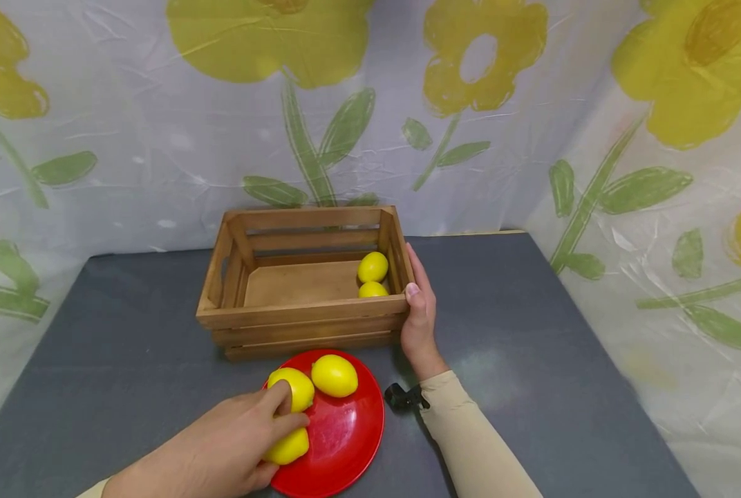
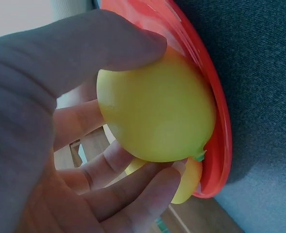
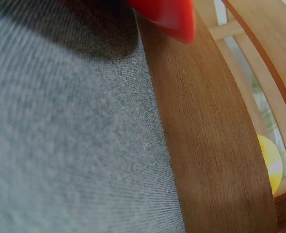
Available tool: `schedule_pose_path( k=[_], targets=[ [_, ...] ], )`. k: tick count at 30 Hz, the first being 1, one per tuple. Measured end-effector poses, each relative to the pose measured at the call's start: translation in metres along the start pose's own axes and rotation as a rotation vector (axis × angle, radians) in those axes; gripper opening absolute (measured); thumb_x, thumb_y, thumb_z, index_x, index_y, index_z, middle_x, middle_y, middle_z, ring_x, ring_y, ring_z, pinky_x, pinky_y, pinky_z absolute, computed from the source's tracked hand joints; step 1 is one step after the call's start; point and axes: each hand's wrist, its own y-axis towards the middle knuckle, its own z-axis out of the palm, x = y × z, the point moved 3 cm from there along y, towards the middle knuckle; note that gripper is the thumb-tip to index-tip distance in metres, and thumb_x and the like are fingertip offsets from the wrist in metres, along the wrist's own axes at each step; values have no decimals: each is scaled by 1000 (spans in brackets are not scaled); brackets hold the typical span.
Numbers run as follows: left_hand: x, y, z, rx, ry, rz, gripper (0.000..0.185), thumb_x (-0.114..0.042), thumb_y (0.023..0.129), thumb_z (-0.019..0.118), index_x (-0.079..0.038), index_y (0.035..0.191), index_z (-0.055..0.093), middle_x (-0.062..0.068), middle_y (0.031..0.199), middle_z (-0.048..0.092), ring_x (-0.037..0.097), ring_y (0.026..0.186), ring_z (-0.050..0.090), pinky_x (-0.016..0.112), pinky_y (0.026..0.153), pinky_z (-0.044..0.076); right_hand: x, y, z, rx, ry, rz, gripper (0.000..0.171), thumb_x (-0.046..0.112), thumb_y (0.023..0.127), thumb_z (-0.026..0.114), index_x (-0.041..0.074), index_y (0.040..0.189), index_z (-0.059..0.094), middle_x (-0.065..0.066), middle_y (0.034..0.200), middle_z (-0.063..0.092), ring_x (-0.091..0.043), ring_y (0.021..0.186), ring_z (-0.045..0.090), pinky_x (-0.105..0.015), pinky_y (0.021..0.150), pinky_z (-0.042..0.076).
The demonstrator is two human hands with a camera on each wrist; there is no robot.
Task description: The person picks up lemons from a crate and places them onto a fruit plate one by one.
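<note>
Head view: the left hand (image 1: 221, 449) grasps a lemon (image 1: 287, 446) at the 9 o'clock edge of the red plate (image 1: 352, 443), fingers curled over it; two more lemons (image 1: 334, 375) lie on the plate toward 12 o'clock. The right hand (image 1: 419, 315) rests flat against the 3 o'clock end wall of the wooden crate (image 1: 302, 311), fingers straight, thumb on the rim, apparently to brace the crate. Two lemons sit in the crate's 3 o'clock corner. The surface is a dark grey mat; a flower-printed sheet hangs behind and to the sides. Left wrist view: thumb and fingers (image 2: 148, 189) wrap the lemon (image 2: 157, 111) against the plate's rim (image 2: 220, 126), a grip suited to lifting. Right wrist view: the hand itself is not visible; the crate wall (image 3: 206, 145) stands on the mat (image 3: 70, 141), the plate's edge (image 3: 169, 14) just beside it.
</note>
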Motion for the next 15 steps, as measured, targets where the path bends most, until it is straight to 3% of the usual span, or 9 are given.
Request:
schedule_pose_path(
  k=[6,15],
  targets=[
    [-2,1,1,-29,31,5,57,-41,83,92,-31,135,70,-12,110,52,3,89,49,21,69,51,-1,0,0,2,-9,7,70,40,99,37,31,168,40,4,174,39,-29,155,41,-62,125,31],
    [-2,1,2,-13,54,-20,63,-40,80,95,-32,138,69,-11,113,53,5,92,51,23,70,53,1,1,-1,9,-11,-2,69,39,100,37,31,168,40,6,174,38,-28,155,40,-63,126,31]
  ],
)
